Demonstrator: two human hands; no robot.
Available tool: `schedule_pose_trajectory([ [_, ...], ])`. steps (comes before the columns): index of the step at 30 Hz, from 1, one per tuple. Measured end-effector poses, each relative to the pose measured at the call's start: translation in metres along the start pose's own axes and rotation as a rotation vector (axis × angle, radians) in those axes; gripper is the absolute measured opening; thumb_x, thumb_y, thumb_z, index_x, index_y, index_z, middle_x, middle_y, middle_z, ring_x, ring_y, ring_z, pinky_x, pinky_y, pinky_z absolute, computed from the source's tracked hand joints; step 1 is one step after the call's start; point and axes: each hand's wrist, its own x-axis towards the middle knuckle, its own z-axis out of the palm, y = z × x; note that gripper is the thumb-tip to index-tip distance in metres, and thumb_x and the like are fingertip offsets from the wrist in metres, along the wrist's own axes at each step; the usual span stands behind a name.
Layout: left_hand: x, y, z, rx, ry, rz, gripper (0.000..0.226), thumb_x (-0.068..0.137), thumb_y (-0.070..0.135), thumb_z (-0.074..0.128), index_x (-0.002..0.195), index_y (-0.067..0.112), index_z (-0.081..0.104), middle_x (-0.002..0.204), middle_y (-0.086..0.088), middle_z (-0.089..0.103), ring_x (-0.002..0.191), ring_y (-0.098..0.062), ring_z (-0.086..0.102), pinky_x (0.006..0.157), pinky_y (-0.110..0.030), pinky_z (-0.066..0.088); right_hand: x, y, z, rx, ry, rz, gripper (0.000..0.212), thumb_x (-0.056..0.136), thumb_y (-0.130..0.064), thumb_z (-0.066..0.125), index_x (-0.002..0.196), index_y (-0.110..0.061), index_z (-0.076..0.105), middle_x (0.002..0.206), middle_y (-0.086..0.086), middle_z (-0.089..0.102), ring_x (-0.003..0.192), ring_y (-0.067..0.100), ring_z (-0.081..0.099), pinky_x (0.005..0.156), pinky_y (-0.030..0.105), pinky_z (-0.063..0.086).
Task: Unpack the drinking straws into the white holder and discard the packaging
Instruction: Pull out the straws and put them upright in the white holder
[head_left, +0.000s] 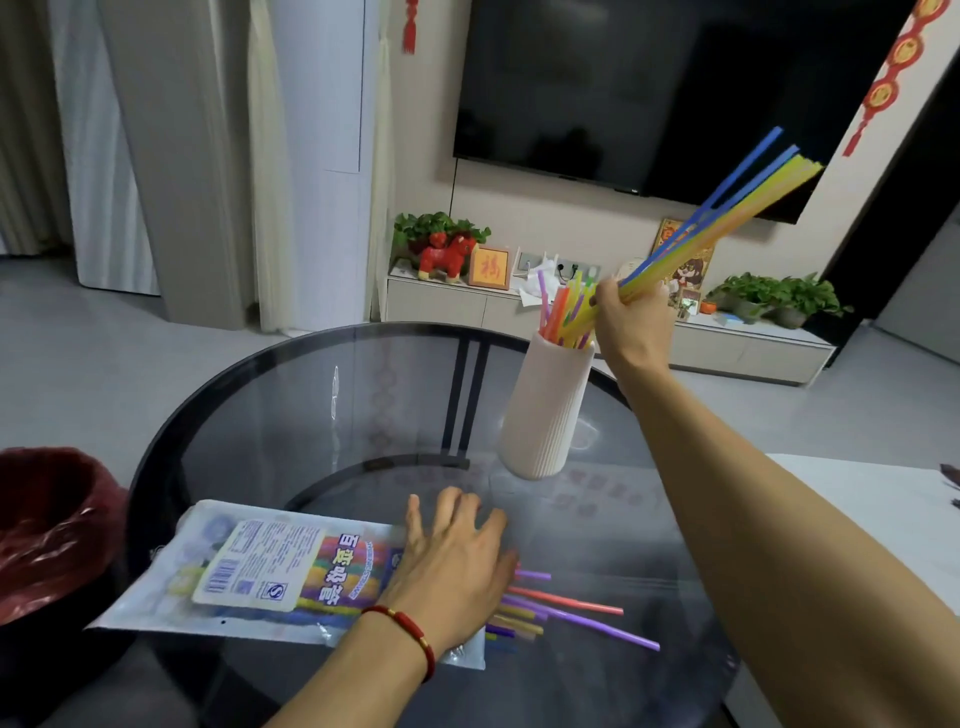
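Your right hand (631, 317) is raised over the white holder (545, 410), fingers curled around a bunch of straws (717, 218), mostly yellow with some blue, that slants up and to the right; the lower ends of the bunch point into the holder's mouth among the orange, purple and green straws already standing there. The holder stands on the far right part of the round glass table (311, 415). Your left hand (452, 566), with a red bracelet (410, 631) on the wrist, lies flat on the open end of the straw pack (270, 577), fingers spread and relaxed, pressing it to the glass without gripping. The pack lies lengthwise near the table's front edge, label up, and still looks full of coloured straws. A few loose straws (571, 605), pink, purple and yellow, stick out from under your left hand toward the right, lying on the glass. A bin with a red bag (47, 525) sits left of the table, just beside its rim
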Motion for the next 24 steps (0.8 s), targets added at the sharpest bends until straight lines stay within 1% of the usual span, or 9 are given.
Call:
schedule_pose_trajectory([
  [2, -0.001, 0.002, -0.002, -0.007, 0.003, 0.004, 0.040, 0.102, 0.045, 0.033, 0.136, 0.025, 0.042, 0.144, -0.002, 0.036, 0.145, -0.024, 0.014, 0.118, -0.065, 0.003, 0.000, 0.000, 0.003, -0.097, -0.016, -0.045, 0.040, 0.096, -0.029, 0.051, 0.060, -0.012, 0.050, 0.057, 0.000, 0.054, 0.053, 0.020, 0.054, 0.053, 0.030, 0.040],
  [5, -0.002, 0.006, -0.006, -0.028, 0.003, 0.005, 0.040, 0.102, 0.044, 0.034, 0.136, 0.026, 0.041, 0.145, -0.002, 0.035, 0.146, -0.024, 0.012, 0.118, -0.066, 0.002, -0.002, 0.000, 0.006, -0.167, -0.101, -0.089, 0.035, 0.095, -0.031, 0.050, 0.067, -0.010, 0.053, 0.065, 0.009, 0.059, 0.061, 0.032, 0.056, 0.060, 0.035, 0.046],
  [11, -0.003, 0.010, -0.012, -0.057, -0.015, -0.012, 0.041, 0.102, 0.045, 0.034, 0.139, 0.027, 0.039, 0.147, -0.002, 0.035, 0.147, -0.025, 0.012, 0.119, -0.064, 0.002, 0.000, -0.011, 0.002, -0.228, -0.199, -0.075, 0.042, 0.090, -0.039, 0.056, 0.054, -0.018, 0.050, 0.058, 0.004, 0.054, 0.058, 0.030, 0.055, 0.059, 0.038, 0.048],
  [13, -0.004, 0.010, -0.014, -0.068, -0.020, -0.018, 0.042, 0.102, 0.044, 0.034, 0.141, 0.027, 0.038, 0.148, -0.002, 0.034, 0.147, -0.024, 0.010, 0.119, -0.064, 0.001, 0.001, -0.019, -0.002, -0.258, -0.191, -0.081, 0.044, 0.086, -0.042, 0.057, 0.055, -0.014, 0.047, 0.056, 0.005, 0.054, 0.061, 0.032, 0.058, 0.060, 0.040, 0.052],
  [15, -0.004, 0.010, -0.015, -0.081, -0.024, -0.020, 0.042, 0.103, 0.044, 0.034, 0.142, 0.027, 0.037, 0.149, -0.002, 0.033, 0.148, -0.024, 0.009, 0.120, -0.064, 0.000, 0.004, -0.024, -0.006, -0.277, -0.181, -0.111, 0.044, 0.083, -0.043, 0.057, 0.054, -0.013, 0.043, 0.054, 0.006, 0.051, 0.057, 0.029, 0.053, 0.056, 0.036, 0.045],
  [18, -0.004, 0.010, -0.017, -0.096, -0.039, -0.026, 0.042, 0.103, 0.043, 0.034, 0.142, 0.027, 0.037, 0.150, -0.003, 0.032, 0.149, -0.025, 0.009, 0.120, -0.064, -0.002, 0.009, -0.030, -0.011, -0.303, -0.190, -0.150, 0.043, 0.085, -0.042, 0.057, 0.053, -0.015, 0.048, 0.052, 0.004, 0.050, 0.050, 0.024, 0.046, 0.053, 0.032, 0.038],
  [20, -0.005, 0.010, -0.017, -0.095, -0.047, -0.026, 0.042, 0.103, 0.043, 0.034, 0.142, 0.027, 0.037, 0.151, -0.003, 0.032, 0.149, -0.025, 0.009, 0.120, -0.064, -0.001, 0.012, -0.032, -0.013, -0.307, -0.136, -0.174, 0.037, 0.086, -0.044, 0.059, 0.063, -0.017, 0.048, 0.057, 0.002, 0.050, 0.053, 0.023, 0.044, 0.055, 0.033, 0.039],
  [21, -0.005, 0.010, -0.017, -0.096, -0.045, -0.024, 0.042, 0.103, 0.042, 0.034, 0.142, 0.027, 0.037, 0.151, -0.003, 0.032, 0.149, -0.025, 0.009, 0.120, -0.064, -0.001, 0.012, -0.034, -0.013, -0.319, -0.093, -0.186, 0.034, 0.086, -0.047, 0.061, 0.075, -0.016, 0.051, 0.065, 0.003, 0.053, 0.059, 0.025, 0.048, 0.058, 0.034, 0.041],
  [24, -0.005, 0.009, -0.017, -0.098, -0.040, -0.019, 0.042, 0.103, 0.042, 0.035, 0.142, 0.027, 0.037, 0.150, -0.003, 0.033, 0.148, -0.025, 0.010, 0.120, -0.064, -0.001, 0.014, -0.035, -0.012, -0.236, -0.055, -0.227, 0.052, 0.087, -0.042, 0.072, 0.123, -0.012, 0.048, 0.109, 0.010, 0.059, 0.094, 0.026, 0.059, 0.077, 0.038, 0.048],
])
